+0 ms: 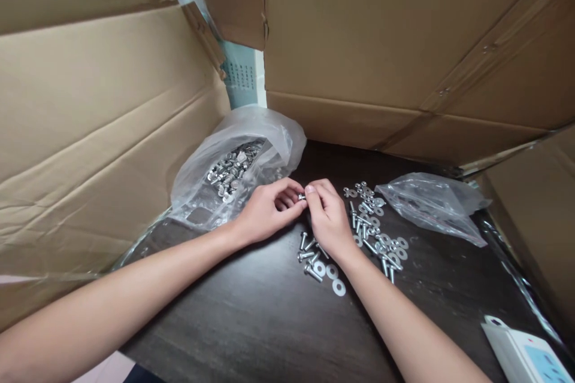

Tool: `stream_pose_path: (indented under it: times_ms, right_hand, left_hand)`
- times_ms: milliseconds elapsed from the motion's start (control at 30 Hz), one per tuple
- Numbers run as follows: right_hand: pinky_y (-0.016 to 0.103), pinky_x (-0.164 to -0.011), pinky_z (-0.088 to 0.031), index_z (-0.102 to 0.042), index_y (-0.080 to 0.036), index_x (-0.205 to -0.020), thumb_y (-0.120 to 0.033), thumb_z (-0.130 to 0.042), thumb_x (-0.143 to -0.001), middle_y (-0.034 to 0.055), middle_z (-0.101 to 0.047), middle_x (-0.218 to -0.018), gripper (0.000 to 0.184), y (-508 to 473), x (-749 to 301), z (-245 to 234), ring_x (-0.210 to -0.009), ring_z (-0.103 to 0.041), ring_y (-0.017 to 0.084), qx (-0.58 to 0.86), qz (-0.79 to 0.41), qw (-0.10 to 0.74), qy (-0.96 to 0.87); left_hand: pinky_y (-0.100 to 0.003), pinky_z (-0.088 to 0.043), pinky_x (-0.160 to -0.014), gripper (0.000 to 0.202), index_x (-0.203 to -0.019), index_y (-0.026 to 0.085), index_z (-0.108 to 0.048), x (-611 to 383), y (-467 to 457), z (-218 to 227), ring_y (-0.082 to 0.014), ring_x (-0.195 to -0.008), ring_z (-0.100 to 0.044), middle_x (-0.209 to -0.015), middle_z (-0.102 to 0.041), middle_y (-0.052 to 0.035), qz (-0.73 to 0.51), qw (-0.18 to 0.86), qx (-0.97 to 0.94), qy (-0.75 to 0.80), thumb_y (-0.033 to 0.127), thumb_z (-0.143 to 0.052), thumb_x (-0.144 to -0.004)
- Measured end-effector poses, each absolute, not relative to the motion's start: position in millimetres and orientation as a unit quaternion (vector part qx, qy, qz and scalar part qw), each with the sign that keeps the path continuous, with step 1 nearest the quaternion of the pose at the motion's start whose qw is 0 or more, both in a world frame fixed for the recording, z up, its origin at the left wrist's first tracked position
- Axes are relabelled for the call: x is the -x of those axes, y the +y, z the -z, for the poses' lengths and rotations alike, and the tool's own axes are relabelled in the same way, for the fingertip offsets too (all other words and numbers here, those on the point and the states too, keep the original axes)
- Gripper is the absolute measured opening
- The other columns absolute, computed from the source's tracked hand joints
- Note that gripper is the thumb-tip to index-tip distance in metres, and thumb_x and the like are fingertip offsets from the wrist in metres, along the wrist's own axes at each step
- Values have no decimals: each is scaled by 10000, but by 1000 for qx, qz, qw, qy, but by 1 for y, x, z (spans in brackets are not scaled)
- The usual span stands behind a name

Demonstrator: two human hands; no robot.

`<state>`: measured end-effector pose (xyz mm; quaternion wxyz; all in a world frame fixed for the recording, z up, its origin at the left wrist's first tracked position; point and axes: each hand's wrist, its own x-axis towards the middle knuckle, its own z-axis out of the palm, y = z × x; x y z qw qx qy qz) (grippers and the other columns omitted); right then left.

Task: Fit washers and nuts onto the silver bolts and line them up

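Note:
My left hand (269, 210) and my right hand (330, 215) meet over the dark table (251, 317), fingertips pinched together on a small silver bolt (301, 196) held between them. Under my right wrist lie several loose bolts and flat washers (321, 264). A larger scatter of bolts and washers (375, 224) spreads to the right of my right hand. Behind my left hand sits an open clear plastic bag of bolts (233, 164).
A crumpled, nearly flat clear plastic bag (431, 203) lies at the right. Cardboard walls (90, 131) stand at the left and along the back (404, 42). A white power strip (523, 353) sits at the bottom right corner.

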<state>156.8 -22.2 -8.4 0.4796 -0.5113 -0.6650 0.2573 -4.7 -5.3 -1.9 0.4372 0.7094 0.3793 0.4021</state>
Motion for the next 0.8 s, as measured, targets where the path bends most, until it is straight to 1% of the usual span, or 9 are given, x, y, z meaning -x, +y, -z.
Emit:
stream_pose_path:
  times_ms: [67,133,267,367,467,533,600,700,800]
  right_hand:
    - [336,-746,-460,-569,-214,-734,-362,-449,-1034,52,-589,-861,355,-22,-157,8,-820,-595,200,516,-265,471,-664]
    - [336,-745,-461,-567,-215,-729,-361,-455,-1030,53,-591,-858,352,-22,-157,8,-823,-596,201,518,-264,469,-664]
    - [360,-824,-466,-570,-220,-789,-291,-465,-998,57,-590,-910,244,-21,-158,9,-886,-595,213,502,-256,481,-672]
    - [396,-883,-454,-593,-229,-870,-202,-495,-927,63,-611,-994,116,-22,-160,11,-991,-584,239,495,-247,490,-674]
    - [401,-845,-452,-595,-236,-892,-120,-494,-833,65,-625,-1043,165,-23,-161,13,-1053,-560,258,485,-230,511,-672]
    - [391,-801,-450,-591,-236,-887,-97,-492,-805,62,-627,-1036,189,-24,-161,13,-1034,-560,256,480,-225,517,-672]
    - [383,-771,-447,-586,-237,-875,-96,-511,-803,56,-629,-1005,175,-26,-161,13,-990,-565,251,478,-215,520,-674]
    - [374,-743,-445,-575,-239,-863,-103,-523,-810,47,-627,-953,155,-27,-159,12,-931,-567,242,484,-201,523,-672]
    - [359,-721,-447,-578,-239,-885,-114,-527,-805,40,-620,-932,156,-26,-159,12,-898,-564,234,506,-212,508,-664]
  left_hand:
    - [-269,-581,-702,181,-1037,167,-660,5,-6,2,-149,-762,-694,-893,-749,-44,-401,448,-705,377,261,-700,-888]
    - [-268,-584,-710,183,-1034,164,-664,6,-7,3,-149,-769,-699,-885,-749,-44,-410,444,-701,378,255,-710,-882]
    - [-266,-590,-715,179,-1010,161,-666,6,-7,4,-151,-780,-707,-880,-748,-43,-431,427,-695,386,266,-729,-878]
    - [-268,-596,-713,173,-995,163,-658,6,-6,5,-151,-781,-714,-885,-750,-40,-423,433,-696,385,280,-728,-888]
    - [-277,-602,-731,173,-997,164,-650,6,-5,6,-163,-813,-728,-906,-756,-45,-412,435,-700,388,276,-729,-892]
    - [-281,-607,-741,171,-1013,164,-644,6,-4,7,-168,-835,-736,-940,-761,-54,-410,441,-695,392,267,-720,-900]
    - [-285,-612,-752,177,-1029,164,-640,6,-4,7,-170,-849,-741,-964,-764,-60,-413,448,-691,389,265,-715,-905]
    - [-286,-614,-749,188,-1039,162,-641,6,-4,7,-175,-849,-744,-959,-766,-61,-415,445,-695,383,269,-716,-904]
    - [-285,-614,-742,170,-1044,158,-647,7,-5,6,-177,-847,-749,-958,-772,-66,-406,445,-701,383,253,-699,-913]
